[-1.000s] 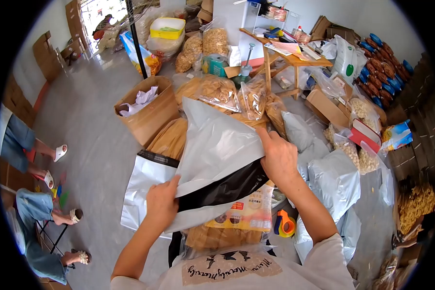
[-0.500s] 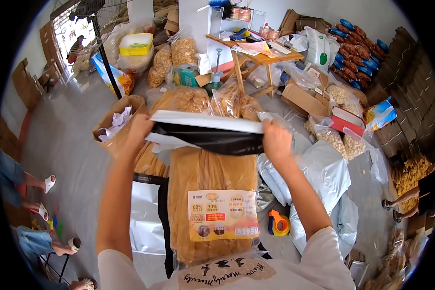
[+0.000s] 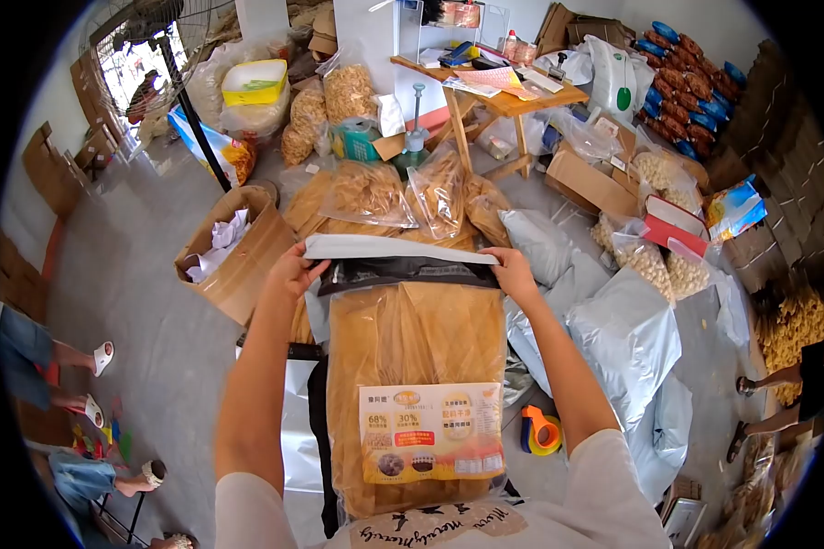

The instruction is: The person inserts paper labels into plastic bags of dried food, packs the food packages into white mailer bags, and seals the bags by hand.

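My left hand (image 3: pixel 293 273) pinches the left end of a grey-white mailer bag's edge (image 3: pixel 398 248), and my right hand (image 3: pixel 513 271) pinches its right end. The bag is stretched between them, with its black inside (image 3: pixel 407 272) showing below the light edge. Right below it lies a clear package of tan dried sheets (image 3: pixel 412 334), its far end close to the black opening. A printed label (image 3: pixel 432 432) faces up on the package. Whether the package's far end is inside the bag cannot be made out.
A cardboard box (image 3: pixel 238 265) stands at the left, filled clear bags (image 3: pixel 366 192) lie ahead. Grey parcels (image 3: pixel 627 334) and a tape roll (image 3: pixel 542 430) are at the right. Behind is a wooden table (image 3: pixel 513 102). People's legs (image 3: pixel 73 357) show at both sides.
The bag, first slanting across the package, was raised and levelled, then lowered toward the package's far end. Both hands kept hold of its edge. The view has shifted too.
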Tool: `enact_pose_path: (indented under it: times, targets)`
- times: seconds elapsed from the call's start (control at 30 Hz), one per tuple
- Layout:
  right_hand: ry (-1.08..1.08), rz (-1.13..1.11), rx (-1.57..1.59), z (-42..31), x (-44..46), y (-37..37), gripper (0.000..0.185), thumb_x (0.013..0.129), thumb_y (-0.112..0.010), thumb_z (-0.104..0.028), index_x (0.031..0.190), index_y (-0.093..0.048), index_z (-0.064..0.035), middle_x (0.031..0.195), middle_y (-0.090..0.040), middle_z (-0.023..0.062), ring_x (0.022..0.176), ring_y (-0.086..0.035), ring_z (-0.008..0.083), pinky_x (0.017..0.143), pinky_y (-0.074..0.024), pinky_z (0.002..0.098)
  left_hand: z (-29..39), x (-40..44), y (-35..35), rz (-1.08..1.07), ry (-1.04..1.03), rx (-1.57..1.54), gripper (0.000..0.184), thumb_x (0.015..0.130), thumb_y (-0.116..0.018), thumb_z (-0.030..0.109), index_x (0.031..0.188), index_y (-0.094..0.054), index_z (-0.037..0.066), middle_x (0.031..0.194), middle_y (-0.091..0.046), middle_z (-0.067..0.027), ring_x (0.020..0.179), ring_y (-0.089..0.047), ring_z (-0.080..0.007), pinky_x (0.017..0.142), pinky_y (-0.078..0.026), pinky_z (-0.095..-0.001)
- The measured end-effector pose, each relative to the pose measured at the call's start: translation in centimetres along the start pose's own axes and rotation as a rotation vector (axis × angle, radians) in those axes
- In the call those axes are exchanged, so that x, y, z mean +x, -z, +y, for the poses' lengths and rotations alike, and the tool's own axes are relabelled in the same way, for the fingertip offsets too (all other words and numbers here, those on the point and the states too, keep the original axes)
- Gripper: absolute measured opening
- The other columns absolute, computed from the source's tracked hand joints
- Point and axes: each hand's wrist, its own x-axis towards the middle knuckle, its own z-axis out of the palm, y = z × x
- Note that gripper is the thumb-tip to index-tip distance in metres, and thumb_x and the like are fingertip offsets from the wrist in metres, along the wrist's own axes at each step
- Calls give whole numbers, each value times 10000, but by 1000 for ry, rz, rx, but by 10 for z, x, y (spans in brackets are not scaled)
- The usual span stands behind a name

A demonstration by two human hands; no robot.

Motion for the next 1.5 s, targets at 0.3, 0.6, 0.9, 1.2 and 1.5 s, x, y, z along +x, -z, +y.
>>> enact_pose_path:
  times: [0.3, 0.6, 0.9, 1.2, 1.5]
  targets:
    - [118, -112, 48, 43, -66, -27, 206, 797, -552, -104, 922, -625, 42, 824, -655, 34, 722, -585, 132, 672, -471, 265, -134, 42, 85, 141, -4, -2, 115, 818, -555, 84, 877, -579, -12, 740, -599, -68, 561, -548, -149, 508, -462, -259]
    - [73, 590, 154, -68, -86, -7, 259, 833, -417, 45, 1008, -602, 6, 826, -642, 89, 649, -535, 85, 616, -439, 228, -81, -41, -20, 216, -611, 204, 231, 828, -575, 162, 718, -619, -37, 641, -558, 27, 551, -442, -42, 503, -348, -222]
    - [229, 336, -57, -63, -161, 4, 287, 810, -447, 56, 1061, -582, 24, 889, -635, 186, 769, -638, 260, 698, -468, 274, -130, -109, 65, -145, -520, 494, 184, 857, -502, 133, 842, -587, -29, 806, -599, -27, 696, -501, -73, 670, -415, -230]
    - [323, 33, -131, -104, -263, 37, 587, 515, -432, 99, 1079, -580, 29, 698, -585, 162, 551, -570, 285, 517, -450, 333, -147, -249, 78, 35, -567, 753, 182, 771, -555, 179, 720, -585, 7, 697, -594, -36, 636, -544, -113, 583, -432, -273]
    - [85, -120, 86, -103, -309, -5, 586, 573, -435, 119, 1139, -540, 8, 724, -579, 184, 515, -549, 302, 500, -442, 319, -205, -285, 66, 527, -187, -108, 315, 873, -450, 287, 1027, -535, 25, 947, -582, -41, 865, -543, -136, 792, -440, -288]
